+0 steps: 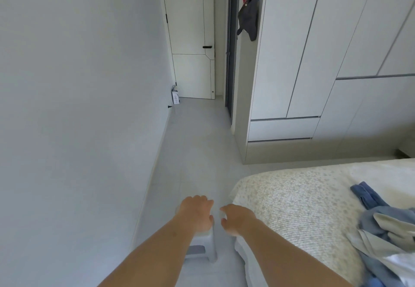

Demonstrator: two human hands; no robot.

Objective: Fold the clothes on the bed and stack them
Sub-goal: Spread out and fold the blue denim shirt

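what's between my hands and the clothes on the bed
Nothing visible blocks the way. Both the left hand and right hand hang over a stool on the floor beside the bed. The clothes lie off to the right, with only bare bedspread between.

Two bare forearms enter from the bottom edge, each ending in a bare hand: the left hand and the right hand. No sleeves cover the forearms as far as they show. The wrists and fingers carry no watch, bracelet or rings.
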